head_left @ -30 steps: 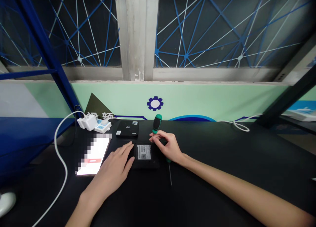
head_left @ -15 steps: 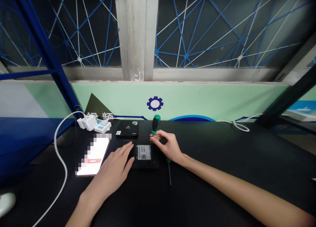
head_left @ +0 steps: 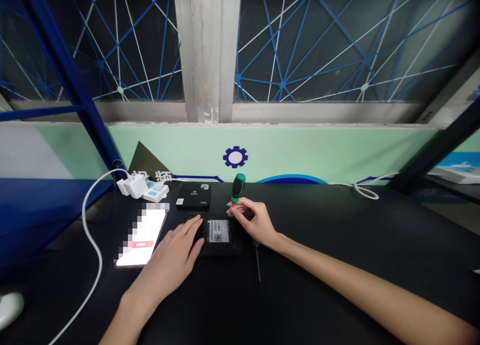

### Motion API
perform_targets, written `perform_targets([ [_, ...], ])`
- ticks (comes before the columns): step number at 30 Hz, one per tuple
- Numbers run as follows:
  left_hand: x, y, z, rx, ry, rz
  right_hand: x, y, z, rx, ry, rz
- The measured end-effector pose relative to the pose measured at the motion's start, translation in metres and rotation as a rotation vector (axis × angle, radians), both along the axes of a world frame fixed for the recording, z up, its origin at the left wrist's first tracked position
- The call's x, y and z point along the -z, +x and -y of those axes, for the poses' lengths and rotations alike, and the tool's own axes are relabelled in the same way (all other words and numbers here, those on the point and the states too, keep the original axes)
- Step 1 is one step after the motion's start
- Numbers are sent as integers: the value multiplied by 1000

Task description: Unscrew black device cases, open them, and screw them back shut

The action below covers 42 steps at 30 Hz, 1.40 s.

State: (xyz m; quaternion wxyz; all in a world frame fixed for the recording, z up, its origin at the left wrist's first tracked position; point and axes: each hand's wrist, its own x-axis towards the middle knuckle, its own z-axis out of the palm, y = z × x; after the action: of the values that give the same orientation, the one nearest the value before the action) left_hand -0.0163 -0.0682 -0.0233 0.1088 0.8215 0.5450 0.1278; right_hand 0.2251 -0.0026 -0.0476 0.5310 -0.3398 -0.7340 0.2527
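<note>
While our left hand lay flat on the black box | our right hand narrowly pinched the green-handled screwdriver | next move called for its tip on the box

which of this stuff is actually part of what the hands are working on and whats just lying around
In use:
- left hand, fingertips against the labelled black device
- right hand, fingers at the green-handled screwdriver

Lying about:
- phone
- second black box
- power strip
- white charger
- white cable
</note>
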Motion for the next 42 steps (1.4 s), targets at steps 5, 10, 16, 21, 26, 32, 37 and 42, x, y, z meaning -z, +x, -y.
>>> perform_targets([
  [5,1,-1,1,2,8,1,1,0,0,5,-7,-1],
  [10,1,-1,2,-4,0,-2,2,0,-1,11,-11,-3],
  [16,1,-1,0,20,2,-1,1,0,-2,13,-15,-63],
  [21,5,-3,-1,22,26,20,2,0,-2,31,-41,-126],
  [26,4,-4,-3,45,46,49,3,0,-2,30,-50,-115],
  [32,1,-2,-2,58,70,98,-1,0,0,41,-44,-110],
  [37,1,-1,1,39,55,75,0,0,0,40,-44,-103],
  [42,3,-2,0,16,-11,33,2,1,-1,36,-46,-110],
])
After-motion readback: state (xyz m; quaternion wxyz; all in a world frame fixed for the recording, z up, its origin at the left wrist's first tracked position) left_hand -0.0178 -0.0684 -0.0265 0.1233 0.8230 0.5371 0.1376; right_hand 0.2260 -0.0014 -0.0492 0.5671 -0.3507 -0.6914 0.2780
